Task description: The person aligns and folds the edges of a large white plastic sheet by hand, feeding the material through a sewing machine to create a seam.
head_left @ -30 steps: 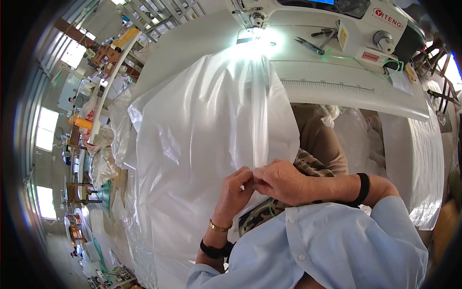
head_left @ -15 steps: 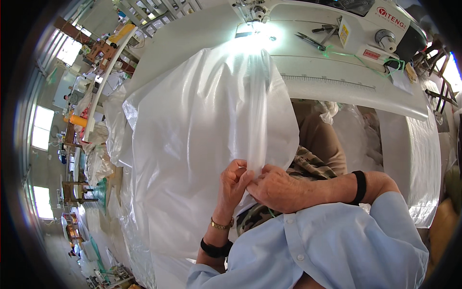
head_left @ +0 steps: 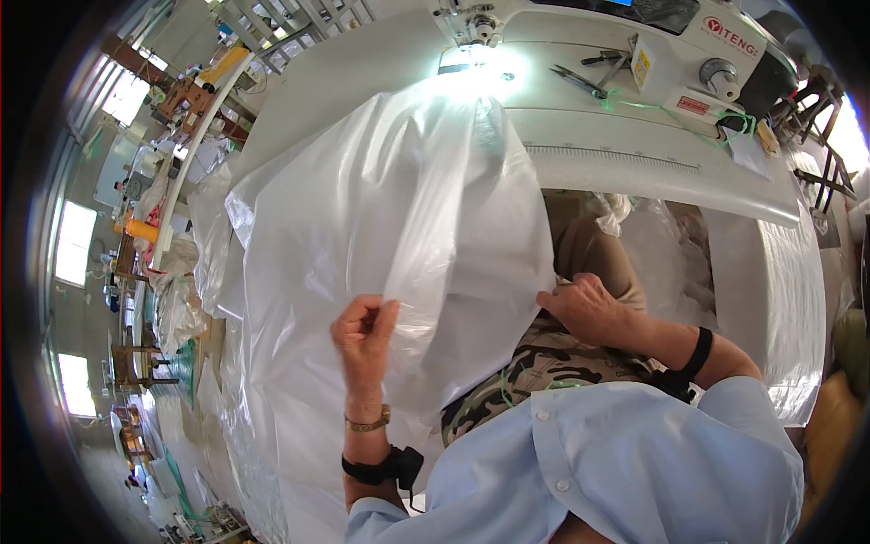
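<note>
A large sheet of white, semi-transparent plastic (head_left: 335,227) hangs from the lit needle area of a sewing machine (head_left: 480,34) down over my lap. Its upper end lies bunched under the bright lamp, and a folded strip runs down toward me. My left hand (head_left: 362,334) pinches the lower left edge of that strip between thumb and fingers. Farther right, my right hand (head_left: 587,310) is closed, thumb and finger at the sheet's right edge, which they seem to grip. The tips there are small in view.
Dark snips (head_left: 580,80) lie on the machine table (head_left: 317,100) beside another small tool and green thread (head_left: 648,106). A ruler scale (head_left: 616,156) runs along the table's front edge. White plastic (head_left: 766,308) hangs at the right; workbenches line the left.
My hands were together at the lower end of the folded strip. They have parted, left hand leftward and right hand rightward, and the strip has spread wider and slants left.
</note>
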`<act>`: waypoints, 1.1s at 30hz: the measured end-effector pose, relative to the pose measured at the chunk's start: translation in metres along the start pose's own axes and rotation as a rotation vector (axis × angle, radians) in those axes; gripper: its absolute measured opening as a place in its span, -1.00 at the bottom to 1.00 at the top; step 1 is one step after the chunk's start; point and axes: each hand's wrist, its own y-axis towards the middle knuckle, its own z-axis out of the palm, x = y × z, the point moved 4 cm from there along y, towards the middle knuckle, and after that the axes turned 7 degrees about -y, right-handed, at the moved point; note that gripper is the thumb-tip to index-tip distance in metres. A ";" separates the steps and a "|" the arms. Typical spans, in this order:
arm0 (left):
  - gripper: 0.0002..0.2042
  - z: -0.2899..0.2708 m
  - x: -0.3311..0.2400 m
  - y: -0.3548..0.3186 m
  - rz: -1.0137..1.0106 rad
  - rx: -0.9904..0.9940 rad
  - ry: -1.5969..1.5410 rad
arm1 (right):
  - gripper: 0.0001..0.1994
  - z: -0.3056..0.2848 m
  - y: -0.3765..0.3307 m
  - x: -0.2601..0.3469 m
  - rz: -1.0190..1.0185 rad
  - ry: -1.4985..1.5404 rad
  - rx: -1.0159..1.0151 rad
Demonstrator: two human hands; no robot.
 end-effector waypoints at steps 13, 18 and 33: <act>-0.95 0.053 -0.055 -0.010 0.011 0.365 0.127 | -0.84 -0.129 0.012 0.070 -0.520 0.345 -0.460; -0.96 0.060 -0.024 -0.020 -0.005 0.400 0.095 | -0.86 -0.111 0.025 0.087 -0.577 0.263 -0.323; -0.89 0.048 -0.022 -0.013 -0.279 0.280 -0.311 | -0.80 -0.108 0.046 0.094 -0.717 0.188 -0.433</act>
